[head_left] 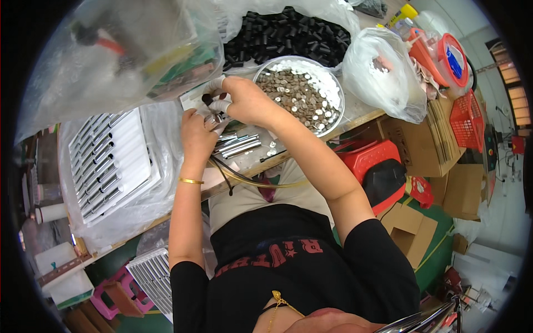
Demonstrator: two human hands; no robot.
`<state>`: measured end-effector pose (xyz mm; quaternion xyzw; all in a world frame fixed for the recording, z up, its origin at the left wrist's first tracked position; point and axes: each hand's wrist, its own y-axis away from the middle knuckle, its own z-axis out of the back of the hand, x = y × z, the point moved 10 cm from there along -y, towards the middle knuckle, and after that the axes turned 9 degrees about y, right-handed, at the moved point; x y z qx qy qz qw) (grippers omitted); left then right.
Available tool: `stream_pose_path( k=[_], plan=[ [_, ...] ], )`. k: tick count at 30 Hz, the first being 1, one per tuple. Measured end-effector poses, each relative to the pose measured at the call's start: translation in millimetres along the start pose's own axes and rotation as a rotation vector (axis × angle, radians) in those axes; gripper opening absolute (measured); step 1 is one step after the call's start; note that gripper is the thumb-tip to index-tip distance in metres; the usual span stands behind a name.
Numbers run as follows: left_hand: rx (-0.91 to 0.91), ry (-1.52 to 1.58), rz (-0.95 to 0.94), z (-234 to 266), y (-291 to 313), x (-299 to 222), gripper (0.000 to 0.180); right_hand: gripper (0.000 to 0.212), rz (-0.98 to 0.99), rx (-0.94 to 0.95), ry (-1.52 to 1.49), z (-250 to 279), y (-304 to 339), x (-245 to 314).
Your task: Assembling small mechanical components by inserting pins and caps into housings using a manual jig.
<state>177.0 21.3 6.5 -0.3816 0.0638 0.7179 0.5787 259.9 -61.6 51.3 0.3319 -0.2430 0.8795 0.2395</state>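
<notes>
My right hand [244, 100], with white coverings on its fingers, is closed in a pinch on a small black cylindrical piece [207, 99]. Right below it, my left hand [197, 133] has its fingers curled; a bit of shiny metal shows at its fingertips, but what it grips is mostly hidden. Several silver metal tubes [239, 145] lie on the bench close to both hands. A round clear tray [340, 105] beside my right forearm holds many small silvery and white discs. Behind it sits a heap of black cylindrical pieces [288, 36] in clear plastic.
White trays of silver tubes [130, 150] are stacked on the left, under a large plastic sheet [139, 50]. To the right stand a plastic bag [380, 72], red containers [452, 58] and cardboard [441, 130]. A red stool [369, 161] is beside me; a cable [261, 182] crosses the bench edge.
</notes>
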Motion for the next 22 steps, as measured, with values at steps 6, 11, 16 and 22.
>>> stream_pose_path(
  k=[6,11,16,22],
  plan=[
    [-0.232,0.159,-0.128,44,25,-18,0.029,0.026,-0.173,-0.268,0.11,82,67,-61],
    [-0.3,0.59,0.358,66,62,53,0.03,0.015,-0.566,-0.26,0.45,162,157,-152],
    [-0.315,0.807,0.47,46,65,43,0.022,0.016,-0.489,-0.206,0.634,143,152,-142],
    [-0.335,0.939,0.502,29,69,36,0.024,0.02,-0.514,-0.181,0.737,133,148,-150]
  ],
)
